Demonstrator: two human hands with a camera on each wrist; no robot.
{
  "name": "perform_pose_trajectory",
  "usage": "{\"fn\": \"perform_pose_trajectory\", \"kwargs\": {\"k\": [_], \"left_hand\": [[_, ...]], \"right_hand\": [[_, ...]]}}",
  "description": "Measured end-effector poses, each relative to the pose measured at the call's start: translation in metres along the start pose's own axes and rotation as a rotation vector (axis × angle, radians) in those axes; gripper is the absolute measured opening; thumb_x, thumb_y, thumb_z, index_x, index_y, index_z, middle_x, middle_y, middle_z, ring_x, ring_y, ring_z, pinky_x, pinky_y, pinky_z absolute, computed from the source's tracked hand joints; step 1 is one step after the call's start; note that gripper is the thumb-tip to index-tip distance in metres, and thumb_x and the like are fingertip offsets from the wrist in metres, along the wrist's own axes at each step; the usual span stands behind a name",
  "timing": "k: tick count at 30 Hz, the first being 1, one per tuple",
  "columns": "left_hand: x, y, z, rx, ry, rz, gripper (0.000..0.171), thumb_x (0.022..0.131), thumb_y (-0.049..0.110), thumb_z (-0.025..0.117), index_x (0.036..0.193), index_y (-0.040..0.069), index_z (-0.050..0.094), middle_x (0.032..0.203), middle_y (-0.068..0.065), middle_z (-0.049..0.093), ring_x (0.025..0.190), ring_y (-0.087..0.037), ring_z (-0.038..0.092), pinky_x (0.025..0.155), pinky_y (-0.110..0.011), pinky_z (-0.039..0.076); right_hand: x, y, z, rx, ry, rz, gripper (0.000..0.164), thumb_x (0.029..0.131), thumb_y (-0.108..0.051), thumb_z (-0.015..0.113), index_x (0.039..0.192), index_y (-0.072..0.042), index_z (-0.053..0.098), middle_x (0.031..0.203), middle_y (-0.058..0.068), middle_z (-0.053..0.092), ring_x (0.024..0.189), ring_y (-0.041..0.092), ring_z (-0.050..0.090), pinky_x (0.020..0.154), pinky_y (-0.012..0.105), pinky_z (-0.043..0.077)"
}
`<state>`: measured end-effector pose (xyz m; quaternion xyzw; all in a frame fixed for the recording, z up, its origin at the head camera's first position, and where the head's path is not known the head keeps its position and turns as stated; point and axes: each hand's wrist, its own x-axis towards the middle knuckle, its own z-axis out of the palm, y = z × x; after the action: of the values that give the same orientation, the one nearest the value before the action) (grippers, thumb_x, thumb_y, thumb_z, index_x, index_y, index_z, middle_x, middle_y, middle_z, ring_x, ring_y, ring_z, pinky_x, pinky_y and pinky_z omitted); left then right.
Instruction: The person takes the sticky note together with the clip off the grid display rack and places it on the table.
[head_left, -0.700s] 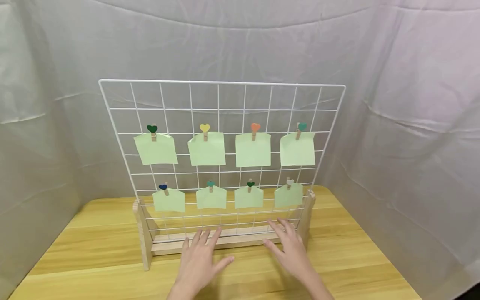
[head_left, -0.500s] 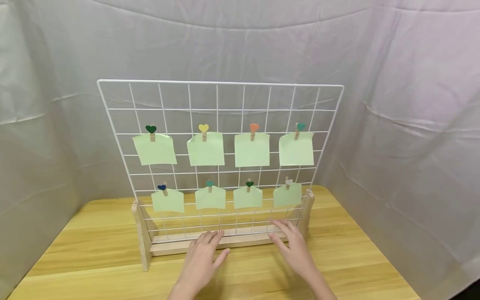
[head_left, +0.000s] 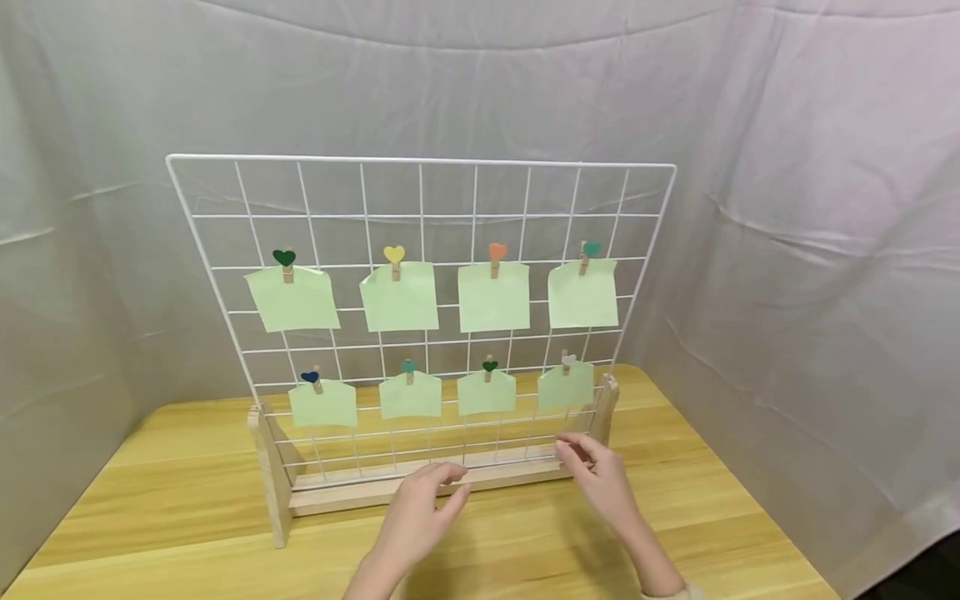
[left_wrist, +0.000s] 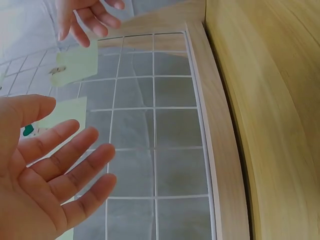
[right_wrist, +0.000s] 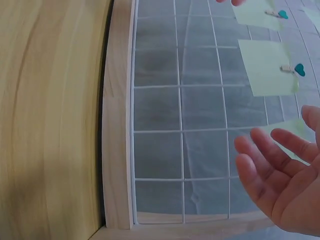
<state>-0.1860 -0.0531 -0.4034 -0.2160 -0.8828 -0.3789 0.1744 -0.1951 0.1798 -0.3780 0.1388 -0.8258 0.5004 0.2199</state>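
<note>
1. Just beyond the left hand [head_left: 416, 512]'s fingers lies the wooden stand [head_left: 345, 498]'s crossbar; these fingers curve loosely, thumb well apart, holding nothing.
2. Near the crossbar's right end, the right hand [head_left: 603, 483]'s fingers bend loosely and hold nothing.
3. Above both hands' fingertips, the white wire grid [head_left: 422, 217] bears eight green notes [head_left: 494, 297] in two rows under heart-topped clips [head_left: 393, 254].
4. Below the fingers spreads the wooden table [head_left: 712, 525].

Yellow wood-grain table [head_left: 172, 479], a pale wooden stand [head_left: 510, 477] upright on it.
</note>
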Motion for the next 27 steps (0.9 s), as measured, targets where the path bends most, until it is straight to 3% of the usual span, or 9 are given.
{"fn": "perform_pose_trajectory", "kwargs": {"k": [6, 10, 13, 17, 22, 27], "left_hand": [[0.007, 0.002, 0.004, -0.080, 0.012, -0.008, 0.018, 0.088, 0.021, 0.057, 0.095, 0.007, 0.066, 0.095, -0.002, 0.064, 0.086, -0.016, 0.058, 0.068, -0.027, 0.049], [0.013, 0.004, 0.007, -0.138, 0.011, -0.004, 0.014, 0.087, 0.014, 0.058, 0.094, 0.005, 0.066, 0.094, -0.005, 0.064, 0.085, -0.018, 0.058, 0.063, -0.021, 0.049], [0.017, 0.005, 0.009, -0.142, 0.009, -0.008, 0.013, 0.087, 0.013, 0.058, 0.094, 0.006, 0.066, 0.094, -0.004, 0.064, 0.085, -0.017, 0.058, 0.064, -0.023, 0.049], [0.022, 0.008, 0.011, -0.140, 0.001, 0.001, 0.015, 0.087, 0.017, 0.057, 0.095, 0.007, 0.066, 0.095, -0.003, 0.064, 0.086, -0.017, 0.058, 0.067, -0.029, 0.050], [0.028, 0.013, 0.014, -0.129, 0.009, 0.039, 0.017, 0.088, 0.019, 0.056, 0.094, 0.007, 0.066, 0.094, -0.003, 0.065, 0.084, -0.016, 0.058, 0.066, -0.028, 0.049], [0.034, 0.018, 0.013, -0.114, 0.003, 0.049, 0.016, 0.088, 0.018, 0.055, 0.094, 0.007, 0.066, 0.093, -0.003, 0.064, 0.083, -0.015, 0.057, 0.064, -0.025, 0.048]], "right_hand": [[0.006, -0.012, -0.007, 0.036, -0.015, 0.038, 0.015, 0.087, 0.003, 0.053, 0.096, 0.010, 0.060, 0.073, 0.012, 0.061, 0.057, 0.013, 0.058, 0.048, 0.024, 0.047], [0.013, -0.006, -0.010, 0.067, -0.005, 0.046, 0.014, 0.087, 0.002, 0.052, 0.096, 0.010, 0.060, 0.073, 0.017, 0.061, 0.057, 0.025, 0.059, 0.050, 0.025, 0.049], [0.020, 0.005, -0.011, 0.081, 0.007, 0.021, 0.015, 0.087, 0.001, 0.053, 0.096, 0.010, 0.060, 0.073, 0.017, 0.061, 0.057, 0.029, 0.059, 0.048, 0.026, 0.048], [0.029, 0.016, -0.012, 0.085, 0.017, -0.013, 0.017, 0.087, -0.001, 0.054, 0.097, 0.011, 0.060, 0.072, 0.018, 0.061, 0.056, 0.025, 0.059, 0.047, 0.025, 0.048], [0.036, 0.017, -0.016, 0.100, 0.037, -0.056, 0.016, 0.086, 0.001, 0.054, 0.095, 0.014, 0.059, 0.071, 0.021, 0.060, 0.055, 0.017, 0.058, 0.047, 0.023, 0.048], [0.043, 0.014, -0.019, 0.088, 0.038, -0.086, 0.016, 0.086, 0.000, 0.055, 0.094, 0.014, 0.059, 0.070, 0.018, 0.061, 0.054, 0.018, 0.059, 0.046, 0.023, 0.048]]}}
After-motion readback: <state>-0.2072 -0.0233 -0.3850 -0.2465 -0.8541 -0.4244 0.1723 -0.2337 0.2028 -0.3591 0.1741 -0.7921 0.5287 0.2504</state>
